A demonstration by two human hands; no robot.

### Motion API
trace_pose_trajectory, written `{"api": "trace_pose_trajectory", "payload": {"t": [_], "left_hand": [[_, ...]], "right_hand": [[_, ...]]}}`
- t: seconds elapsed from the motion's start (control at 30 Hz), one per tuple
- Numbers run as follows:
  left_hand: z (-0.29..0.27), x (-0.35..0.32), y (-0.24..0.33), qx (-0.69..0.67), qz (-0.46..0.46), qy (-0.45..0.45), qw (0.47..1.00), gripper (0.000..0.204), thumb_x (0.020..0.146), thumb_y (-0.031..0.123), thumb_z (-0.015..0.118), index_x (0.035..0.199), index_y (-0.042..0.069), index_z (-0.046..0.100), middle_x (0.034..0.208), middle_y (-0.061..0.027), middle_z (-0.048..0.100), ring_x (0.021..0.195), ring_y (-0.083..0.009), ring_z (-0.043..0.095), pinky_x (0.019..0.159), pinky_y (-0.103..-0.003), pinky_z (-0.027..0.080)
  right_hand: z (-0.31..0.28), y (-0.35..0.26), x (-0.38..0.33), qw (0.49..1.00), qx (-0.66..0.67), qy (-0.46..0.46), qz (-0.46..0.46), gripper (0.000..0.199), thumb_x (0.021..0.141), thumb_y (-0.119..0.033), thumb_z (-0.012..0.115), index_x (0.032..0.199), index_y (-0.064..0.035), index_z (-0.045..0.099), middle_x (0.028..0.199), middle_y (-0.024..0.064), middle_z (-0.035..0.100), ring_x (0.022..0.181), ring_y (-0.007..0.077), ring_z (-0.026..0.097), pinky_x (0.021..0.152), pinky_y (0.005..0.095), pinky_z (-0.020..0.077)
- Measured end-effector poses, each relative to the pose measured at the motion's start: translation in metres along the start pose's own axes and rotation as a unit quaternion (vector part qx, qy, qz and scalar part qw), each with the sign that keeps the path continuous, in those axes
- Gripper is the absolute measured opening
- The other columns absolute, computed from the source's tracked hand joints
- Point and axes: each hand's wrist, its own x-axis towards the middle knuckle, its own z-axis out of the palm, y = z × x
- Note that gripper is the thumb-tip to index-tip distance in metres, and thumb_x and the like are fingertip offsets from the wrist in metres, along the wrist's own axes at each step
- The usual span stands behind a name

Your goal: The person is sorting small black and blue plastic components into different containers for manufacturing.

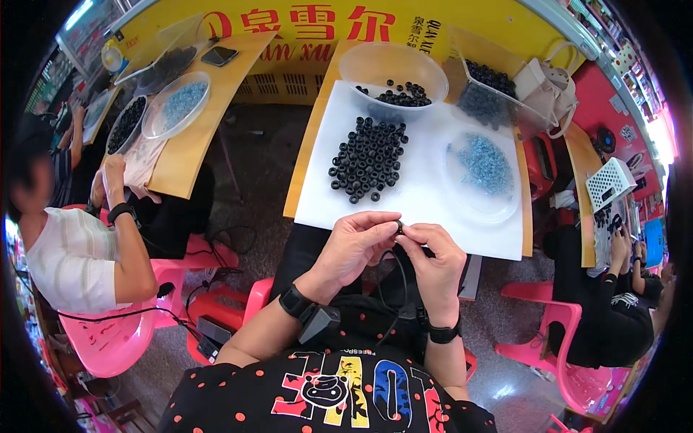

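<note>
At the near edge of a white board (pixel 317 191), my left hand (pixel 354 249) and my right hand (pixel 439 263) meet fingertip to fingertip. Pinched between them is a small black ring-like piece (pixel 398 228), largely covered by my fingers. It resembles the pile of small black round pieces (pixel 368 155) lying on the board just beyond. To the right of the pile, a clear round lid (pixel 498 209) holds many tiny pale blue transparent pieces (pixel 484 164). Behind the pile stands a clear oval tub (pixel 361 65) with more black pieces in it.
A clear bin of black pieces (pixel 485 90) and a white bag (pixel 545 94) stand at the back right. On the left, a person (pixel 76 252) works at another table (pixel 191 144). Someone else sits at the right on a pink chair (pixel 548 325).
</note>
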Motion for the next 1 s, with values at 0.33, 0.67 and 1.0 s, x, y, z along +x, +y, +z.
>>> {"api": "trace_pose_trajectory", "payload": {"t": [0.33, 0.67, 1.0], "left_hand": [[-0.004, 0.002, -0.011, -0.097, -0.047, 0.010, 0.994, 0.021, 0.095, 0.007, 0.063, 0.115, 0.001, 0.066, 0.101, -0.0088, 0.070, 0.088, -0.0151, 0.067, 0.082, -0.031, 0.055], [-0.014, 0.005, -0.005, -0.061, -0.084, -0.082, 0.991, 0.037, 0.092, 0.005, 0.067, 0.127, 0.002, 0.056, 0.106, -0.0094, 0.067, 0.090, -0.0150, 0.067, 0.083, -0.030, 0.057], [-0.024, 0.003, -0.018, -0.067, -0.142, -0.104, 0.982, 0.045, 0.092, 0.009, 0.068, 0.134, 0.003, 0.051, 0.112, -0.0061, 0.064, 0.095, -0.0114, 0.065, 0.085, -0.027, 0.056]], "right_hand": [[0.001, 0.005, -0.004, 0.999, 0.033, -0.022, 0.030, 0.013, 0.079, 0.007, 0.075, 0.091, 0.0045, 0.070, 0.089, 0.0113, 0.069, 0.068, 0.0126, 0.067, 0.058, 0.0248, 0.0546], [-0.004, 0.025, -0.006, 0.973, 0.180, -0.088, 0.114, 0.033, 0.079, 0.003, 0.075, 0.112, -0.0011, 0.070, 0.091, 0.0018, 0.064, 0.078, 0.0085, 0.057, 0.072, 0.0215, 0.0458], [0.002, 0.032, -0.029, 0.976, 0.148, -0.107, 0.116, 0.031, 0.084, -0.003, 0.074, 0.115, -0.0061, 0.072, 0.080, 0.0010, 0.063, 0.070, 0.0066, 0.056, 0.064, 0.0213, 0.0457]]}}
